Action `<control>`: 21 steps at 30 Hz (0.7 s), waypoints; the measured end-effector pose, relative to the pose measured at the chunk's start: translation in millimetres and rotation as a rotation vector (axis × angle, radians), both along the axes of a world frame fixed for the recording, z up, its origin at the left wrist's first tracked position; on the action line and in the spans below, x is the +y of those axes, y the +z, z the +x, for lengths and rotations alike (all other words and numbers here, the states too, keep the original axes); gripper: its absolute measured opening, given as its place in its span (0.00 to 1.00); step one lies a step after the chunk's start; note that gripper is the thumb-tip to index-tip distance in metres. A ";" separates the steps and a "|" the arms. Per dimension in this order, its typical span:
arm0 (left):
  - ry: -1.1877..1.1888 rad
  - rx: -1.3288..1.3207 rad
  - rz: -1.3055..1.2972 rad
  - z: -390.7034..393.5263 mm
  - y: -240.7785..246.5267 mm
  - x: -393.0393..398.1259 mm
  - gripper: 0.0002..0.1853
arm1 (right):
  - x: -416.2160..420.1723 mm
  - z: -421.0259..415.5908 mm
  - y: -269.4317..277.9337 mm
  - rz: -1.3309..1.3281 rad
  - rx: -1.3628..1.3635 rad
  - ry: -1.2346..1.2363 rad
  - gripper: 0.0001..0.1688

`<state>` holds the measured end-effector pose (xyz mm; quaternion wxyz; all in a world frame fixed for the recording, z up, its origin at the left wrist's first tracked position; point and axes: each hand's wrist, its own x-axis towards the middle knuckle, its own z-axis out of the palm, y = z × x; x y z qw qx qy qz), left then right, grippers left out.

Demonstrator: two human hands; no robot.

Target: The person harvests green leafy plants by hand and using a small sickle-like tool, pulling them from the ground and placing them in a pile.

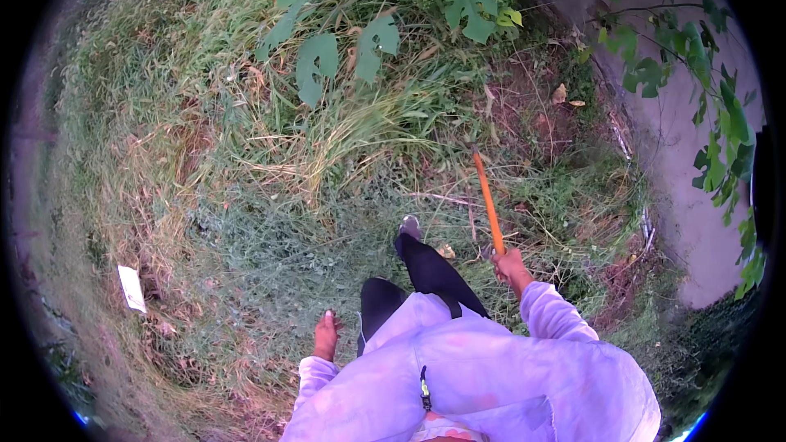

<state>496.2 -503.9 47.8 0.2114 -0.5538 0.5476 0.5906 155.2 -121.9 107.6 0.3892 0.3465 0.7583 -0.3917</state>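
My right hand (512, 271) is closed around the lower end of an orange tool handle (489, 202). The handle points forward and its far end reaches the grass, where the tool's head is mostly hidden and cannot be told. My left hand (327, 336) hangs low beside my left thigh; nothing shows in it, and how its fingers are curled is hard to tell. Ahead of me a clump of long grass (362, 141) leans over to one side. One shoe (410, 227) stands on low green weeds (276, 258).
Broad leaves (318, 64) overhang the grass in front. At the right, a bank edge (620, 135) borders a grey-brown flat surface (675, 196), with a leafy branch (724, 147) above it. A white flat piece (131, 288) lies in the grass at left.
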 end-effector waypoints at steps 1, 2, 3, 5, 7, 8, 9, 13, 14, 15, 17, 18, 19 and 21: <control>0.000 0.030 -0.010 -14.1 6.7 2.2 0.31 | -5.2 -9.7 6.9 -0.006 0.009 0.014 0.06; 0.019 0.030 -0.026 -27.3 14.2 4.7 0.30 | -10.1 -18.9 12.3 -0.011 0.019 0.028 0.07; 0.012 0.040 -0.040 -35.1 16.4 7.6 0.30 | -12.1 -25.2 15.8 -0.016 0.029 0.047 0.07; 0.002 0.061 -0.066 -46.2 19.1 10.6 0.30 | -11.0 -35.7 8.5 -0.061 0.068 0.025 0.09; 0.025 0.060 -0.052 -63.7 37.2 18.2 0.31 | -9.8 -50.4 11.6 -0.060 0.070 0.038 0.10; 0.037 0.066 -0.037 -69.9 44.5 21.4 0.31 | 2.4 -52.4 -9.9 -0.071 0.122 0.028 0.10; 0.057 0.067 -0.035 -70.4 50.7 20.8 0.31 | -3.4 -55.4 -8.9 -0.077 0.109 0.027 0.11; 0.073 -0.013 -0.009 -53.5 54.4 7.8 0.28 | -24.9 -69.8 6.8 -0.074 0.069 -0.003 0.11; 0.082 0.059 -0.031 -48.8 49.1 4.3 0.28 | -24.1 -66.7 7.6 -0.082 0.076 -0.017 0.10; 0.016 0.028 -0.058 -47.8 47.8 -3.7 0.28 | -23.3 -65.7 9.7 -0.093 0.087 -0.035 0.10; -0.116 -0.029 -0.119 -44.9 43.1 -26.8 0.28 | -18.3 -55.4 11.7 -0.082 0.091 -0.061 0.07; -0.191 -0.012 -0.201 -40.2 35.2 -40.4 0.27 | -18.0 -48.1 11.1 -0.080 0.092 -0.077 0.06; -0.181 -0.091 -0.157 -46.3 29.8 -55.6 0.28 | -17.8 -40.6 10.6 -0.087 0.121 -0.146 0.06; -0.166 -0.255 -0.066 -59.9 18.8 -85.7 0.29 | -20.5 -29.7 13.3 -0.096 0.177 -0.288 0.05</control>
